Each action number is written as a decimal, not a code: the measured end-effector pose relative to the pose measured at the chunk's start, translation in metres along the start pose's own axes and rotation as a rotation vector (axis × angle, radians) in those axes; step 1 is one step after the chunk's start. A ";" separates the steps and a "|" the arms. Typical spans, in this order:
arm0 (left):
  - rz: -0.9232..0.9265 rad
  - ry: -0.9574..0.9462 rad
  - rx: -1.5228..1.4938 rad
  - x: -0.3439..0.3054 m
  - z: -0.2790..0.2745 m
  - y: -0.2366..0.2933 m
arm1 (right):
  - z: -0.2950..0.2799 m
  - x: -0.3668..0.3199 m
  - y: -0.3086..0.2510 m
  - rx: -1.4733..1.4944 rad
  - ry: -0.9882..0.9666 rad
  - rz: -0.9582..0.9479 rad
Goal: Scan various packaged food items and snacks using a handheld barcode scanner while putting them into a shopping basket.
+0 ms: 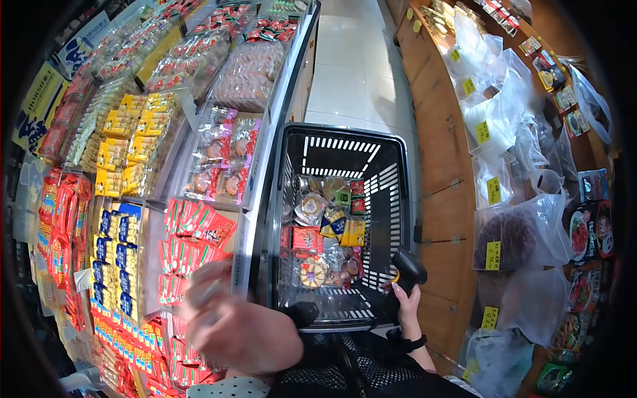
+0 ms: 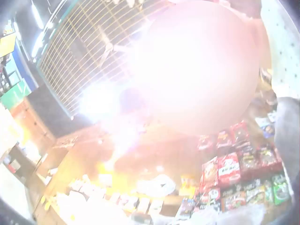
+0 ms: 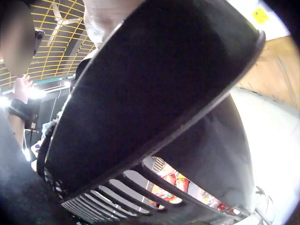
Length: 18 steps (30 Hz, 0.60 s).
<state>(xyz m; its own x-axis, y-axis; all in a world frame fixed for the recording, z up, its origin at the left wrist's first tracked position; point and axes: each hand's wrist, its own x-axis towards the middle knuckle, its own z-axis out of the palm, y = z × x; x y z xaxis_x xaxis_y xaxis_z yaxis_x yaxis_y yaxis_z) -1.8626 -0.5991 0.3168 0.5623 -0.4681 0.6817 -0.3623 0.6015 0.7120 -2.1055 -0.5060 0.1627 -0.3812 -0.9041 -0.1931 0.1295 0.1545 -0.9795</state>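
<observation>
the left hand (image 1: 239, 325) is hovering at the red packets (image 1: 196, 222) on the display, its fingers bending but blurring, so whether it is holding anything cannot be told. the right hand (image 1: 408, 306) is curling partly closed around a black handle (image 1: 409, 266) at the near right corner of the black basket (image 1: 390, 212). the basket is standing between the display and a wooden cabinet (image 1: 434, 142), with snack packs (image 1: 308, 240) lying inside.

In the basket (image 1: 345, 129), packs (image 1: 308, 237); to its left, bins (image 1: 154, 232) of packets (image 1: 141, 148); to its right, cabinets (image 1: 438, 142) with bags (image 1: 490, 121) on top; beyond its far end, floor (image 1: 338, 86).
</observation>
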 end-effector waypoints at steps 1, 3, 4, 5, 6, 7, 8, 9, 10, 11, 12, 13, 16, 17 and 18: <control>-0.112 -0.302 -0.097 -0.003 -0.003 0.005 | -0.002 -0.001 -0.001 -0.014 0.013 0.012; -0.012 -0.271 -0.331 -0.007 0.014 0.024 | -0.007 -0.004 0.001 -0.041 0.035 0.024; 0.090 -0.227 -0.564 -0.009 0.023 0.036 | -0.007 -0.003 0.002 -0.038 0.043 0.028; 0.137 -0.373 -0.478 -0.006 0.029 0.047 | -0.005 0.000 0.001 -0.027 0.029 0.018; 0.181 -0.515 -0.393 -0.003 0.035 0.061 | -0.006 0.000 0.000 -0.022 0.017 0.008; -0.071 -0.459 -0.683 -0.003 0.049 0.081 | -0.010 0.000 0.004 -0.044 0.016 0.014; -0.332 -0.389 -0.962 0.005 0.063 0.103 | -0.014 0.002 0.008 -0.071 -0.003 0.007; -0.935 -0.604 -0.504 0.059 0.074 0.157 | -0.013 0.001 0.006 -0.053 0.000 0.005; -0.939 -0.611 -0.502 0.051 0.067 0.162 | -0.010 0.001 0.002 -0.035 0.002 0.003; -1.057 -0.732 -0.444 0.037 0.050 0.172 | -0.011 0.003 0.001 -0.015 -0.018 0.029; -1.172 -0.852 -0.381 0.023 0.032 0.182 | -0.013 0.004 0.003 -0.013 -0.011 0.034; -1.282 -0.968 -0.312 0.015 0.026 0.188 | -0.016 0.007 0.007 -0.024 -0.033 0.037; -0.911 -1.188 -0.833 0.013 0.072 0.104 | -0.025 0.009 0.019 -0.068 -0.074 0.029; -0.771 -1.246 -1.002 0.012 0.097 0.077 | -0.029 0.007 0.024 -0.024 -0.097 0.018; -0.623 -1.295 -1.167 -0.010 0.080 0.070 | -0.032 0.005 0.027 0.020 -0.120 0.006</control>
<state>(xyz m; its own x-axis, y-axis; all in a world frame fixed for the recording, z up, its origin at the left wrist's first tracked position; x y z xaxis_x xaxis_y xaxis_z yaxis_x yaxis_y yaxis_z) -1.9528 -0.6045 0.3732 -0.6586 -0.5741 0.4865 0.5988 -0.0084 0.8008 -2.1329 -0.4941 0.1328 -0.2683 -0.9444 -0.1899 0.1505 0.1536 -0.9766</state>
